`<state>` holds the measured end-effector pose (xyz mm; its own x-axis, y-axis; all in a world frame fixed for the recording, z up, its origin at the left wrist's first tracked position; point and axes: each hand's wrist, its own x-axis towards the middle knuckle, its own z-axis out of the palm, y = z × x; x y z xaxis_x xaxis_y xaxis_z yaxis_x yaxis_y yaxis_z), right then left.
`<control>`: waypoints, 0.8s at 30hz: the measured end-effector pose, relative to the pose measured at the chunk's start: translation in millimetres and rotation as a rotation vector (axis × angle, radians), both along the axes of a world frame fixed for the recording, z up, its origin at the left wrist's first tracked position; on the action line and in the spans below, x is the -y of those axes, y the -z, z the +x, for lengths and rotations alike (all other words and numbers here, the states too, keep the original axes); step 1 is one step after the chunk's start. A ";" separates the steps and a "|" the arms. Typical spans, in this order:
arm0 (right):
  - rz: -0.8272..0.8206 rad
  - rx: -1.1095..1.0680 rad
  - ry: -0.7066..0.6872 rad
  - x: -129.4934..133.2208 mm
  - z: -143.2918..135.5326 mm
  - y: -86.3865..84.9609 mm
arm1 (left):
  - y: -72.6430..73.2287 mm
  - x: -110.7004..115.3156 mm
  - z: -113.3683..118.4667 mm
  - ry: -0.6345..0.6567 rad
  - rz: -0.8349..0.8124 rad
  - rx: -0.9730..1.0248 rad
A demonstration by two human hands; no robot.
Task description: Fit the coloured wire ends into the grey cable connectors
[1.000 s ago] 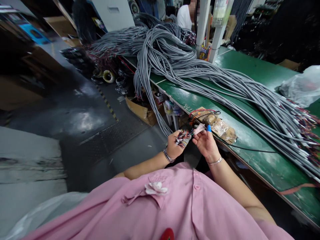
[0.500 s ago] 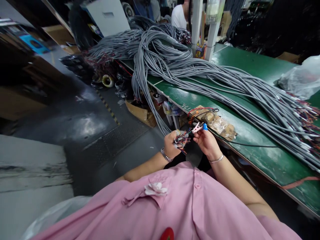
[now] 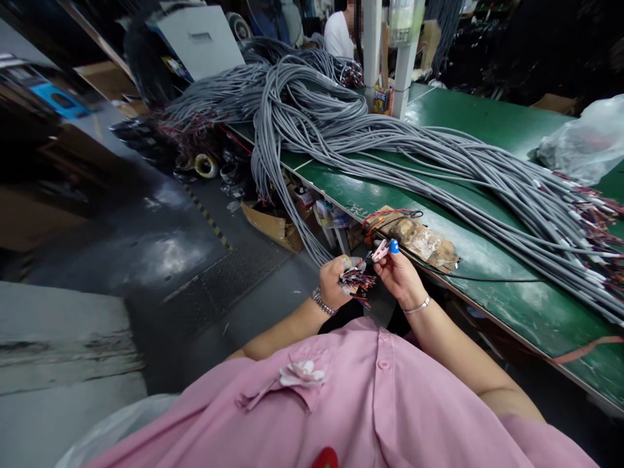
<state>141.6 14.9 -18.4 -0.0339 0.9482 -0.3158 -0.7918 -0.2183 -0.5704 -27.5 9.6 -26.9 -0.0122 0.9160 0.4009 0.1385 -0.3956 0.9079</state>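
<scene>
So closest to the camera is a pink button-up shirt point(image 3: 341, 403) with a white fabric flower point(image 3: 302, 373) on the chest, plus some red thing point(image 3: 325, 457) poking in at the very bottom, can't tell what. Past that are the hands. The left hand point(image 3: 334, 284), watch point(image 3: 322, 302) on the wrist, has its fingers wrapped tight around a bunch of stripped cable ends point(image 3: 358, 279), skinny coloured wires fanning out toward the other hand. The right hand point(image 3: 398, 278), bracelet point(image 3: 418, 305) on that wrist, is pinching a pale pink clip-like tool point(image 3: 381, 251) right at those wires. It's too small to tell if it's biting one. One digit wears a blue fingertip cover point(image 3: 394, 246).

Just beyond the right hand there's a grubby taped-up board point(image 3: 419, 240) at the edge of a green workbench point(image 3: 492, 107). A torn cardboard box point(image 3: 273, 227) sits on the floor to the left. Then a massive pile of grey cables point(image 3: 316, 97) sprawls along the bench, some drooping over the edge toward the left hand. Clear plastic bag point(image 3: 587, 140) over on the right. Way back: pale posts point(image 3: 404, 75) and someone in a white top point(image 3: 338, 36).
</scene>
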 end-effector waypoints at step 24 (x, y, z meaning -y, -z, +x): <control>-0.007 -0.109 -0.079 10.0 -0.2 6.5 | -5.1 13.3 -5.9 -0.045 0.014 -0.095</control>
